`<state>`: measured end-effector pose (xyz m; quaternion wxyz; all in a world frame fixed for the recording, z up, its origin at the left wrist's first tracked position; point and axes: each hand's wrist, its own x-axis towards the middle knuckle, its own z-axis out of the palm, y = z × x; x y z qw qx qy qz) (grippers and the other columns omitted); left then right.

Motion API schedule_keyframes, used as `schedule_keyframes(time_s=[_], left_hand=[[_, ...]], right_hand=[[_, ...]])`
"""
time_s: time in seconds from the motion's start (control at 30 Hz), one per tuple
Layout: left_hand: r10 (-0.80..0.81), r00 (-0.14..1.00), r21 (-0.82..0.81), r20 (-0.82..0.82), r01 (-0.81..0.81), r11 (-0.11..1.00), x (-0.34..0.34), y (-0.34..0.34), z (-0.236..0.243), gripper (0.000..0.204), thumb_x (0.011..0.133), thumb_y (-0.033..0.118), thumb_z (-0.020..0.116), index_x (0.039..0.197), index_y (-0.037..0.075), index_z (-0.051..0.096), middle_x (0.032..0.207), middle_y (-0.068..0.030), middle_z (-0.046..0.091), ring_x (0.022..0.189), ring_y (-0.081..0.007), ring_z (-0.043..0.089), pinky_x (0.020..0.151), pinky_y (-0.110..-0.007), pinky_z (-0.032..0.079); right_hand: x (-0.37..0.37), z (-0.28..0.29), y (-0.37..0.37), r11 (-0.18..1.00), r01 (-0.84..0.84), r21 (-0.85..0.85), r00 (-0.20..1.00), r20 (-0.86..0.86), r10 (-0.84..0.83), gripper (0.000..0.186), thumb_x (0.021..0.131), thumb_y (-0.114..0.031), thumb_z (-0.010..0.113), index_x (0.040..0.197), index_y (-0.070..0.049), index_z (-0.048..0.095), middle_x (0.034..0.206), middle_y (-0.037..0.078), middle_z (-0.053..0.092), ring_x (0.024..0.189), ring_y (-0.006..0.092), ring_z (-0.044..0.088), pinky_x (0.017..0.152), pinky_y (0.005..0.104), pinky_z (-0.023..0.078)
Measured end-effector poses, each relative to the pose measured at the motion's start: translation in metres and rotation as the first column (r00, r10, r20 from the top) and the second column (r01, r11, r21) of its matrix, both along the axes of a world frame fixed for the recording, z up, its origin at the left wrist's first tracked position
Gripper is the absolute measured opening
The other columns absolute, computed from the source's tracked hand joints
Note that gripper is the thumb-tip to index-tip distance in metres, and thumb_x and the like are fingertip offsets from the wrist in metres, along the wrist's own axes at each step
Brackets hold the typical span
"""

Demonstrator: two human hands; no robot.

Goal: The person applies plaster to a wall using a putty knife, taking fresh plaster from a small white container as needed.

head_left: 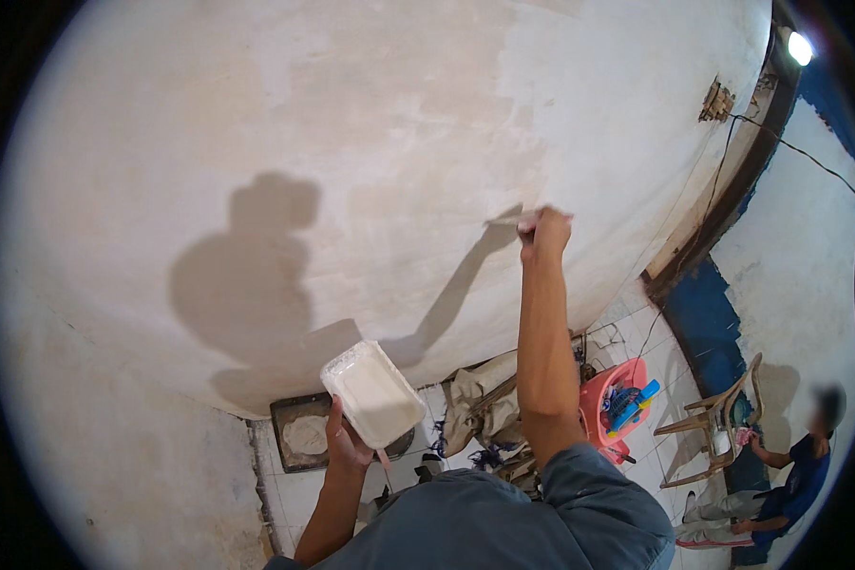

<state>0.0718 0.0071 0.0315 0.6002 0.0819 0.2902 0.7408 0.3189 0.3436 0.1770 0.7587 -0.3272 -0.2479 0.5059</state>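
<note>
My left hand (pixel 350 437) grips a white rectangular container (pixel 372 393) holding pale white paste, below and left of my right hand. My right hand (pixel 546 230) is raised to the plastered wall (pixel 399 114), closed on a thin flat scraper (pixel 508 221) that is at the wall surface; whether its edge touches is hard to tell. My shadow falls on the wall. Under the container a dark square tray (pixel 285 437) with a lump of pale material rests on the tiled floor.
Crumpled cloth sacks (pixel 470 404), a pink tub (pixel 603 404) with tools and a wooden chair (pixel 698 427) stand on the floor. A co-worker (pixel 793 484) in dark blue is at the right. Loose wires (pixel 798 152) and a lit lamp (pixel 798 47) are high right.
</note>
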Motion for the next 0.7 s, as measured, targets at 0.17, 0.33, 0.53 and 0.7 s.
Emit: schedule_keyframes(time_s=[0.17,0.33,0.53,0.7], left_hand=[[0.037,0.999,-0.029,0.001,-0.037,0.999,-0.003,-0.003,-0.006,0.064,0.096,0.046,0.054,0.143,0.006,0.039,0.138,-0.014,0.052,0.126,-0.0306,0.052,0.106,-0.047,0.042],[0.016,1.0,-0.025,0.01,-0.016,1.0,-0.006,-0.008,-0.007,0.066,0.095,0.048,0.056,0.143,0.006,0.039,0.138,-0.0133,0.051,0.126,-0.0308,0.051,0.106,-0.047,0.042],[-0.009,1.0,-0.002,0.021,0.009,1.0,-0.004,-0.002,-0.009,0.066,0.095,0.046,0.055,0.144,0.005,0.038,0.139,-0.0139,0.051,0.127,-0.0318,0.051,0.106,-0.048,0.042],[-0.012,1.0,-0.014,0.019,0.012,1.0,-0.002,-0.001,-0.009,0.065,0.096,0.045,0.054,0.144,0.005,0.037,0.14,-0.0142,0.05,0.127,-0.0322,0.051,0.107,-0.048,0.042]], right_hand=[[0.002,0.096,-0.015,0.96,0.024,0.278,0.982,0.175,-0.075,0.004,0.083,0.0,0.052,0.086,0.0,0.049,0.068,0.01,0.055,0.047,0.0196,0.053,0.036,0.0323,0.037],[-0.007,0.091,-0.039,0.691,0.376,0.618,0.203,0.672,-0.712,0.017,0.082,-0.001,0.056,0.099,-0.001,0.053,0.083,0.01,0.059,0.07,0.0259,0.061,0.065,0.0365,0.052],[-0.042,-0.093,-0.05,0.794,-0.408,0.451,-0.257,0.778,-0.573,0.034,0.085,-0.011,0.059,0.118,-0.007,0.055,0.1,0.018,0.056,0.091,0.0345,0.059,0.074,0.0457,0.051],[-0.024,-0.091,-0.085,0.978,-0.053,0.204,0.729,0.677,-0.102,0.022,0.085,0.002,0.05,0.106,-0.003,0.05,0.078,0.008,0.057,0.062,0.0191,0.057,0.054,0.0335,0.049]])
